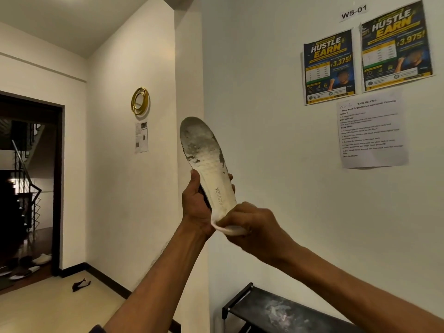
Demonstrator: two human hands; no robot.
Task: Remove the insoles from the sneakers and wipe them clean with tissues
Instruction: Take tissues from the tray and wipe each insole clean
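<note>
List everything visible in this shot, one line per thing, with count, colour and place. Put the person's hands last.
insole: 1, white with grey grime toward the toe, held upright at centre
tissue: 1, white, pressed against the insole's heel end
posters: 2, dark blue and yellow, upper right wall
instruction sheet: 1, white, below the posters
WS-01 label: 1, white, above the posters
ring ornament: 1, gold, left wall
small notice: 1, white, under the ring
shoe rack: 1, black, bottom right
doorway: 1, dark, far left
left hand: grips the insole
right hand: holds the tissue
</note>
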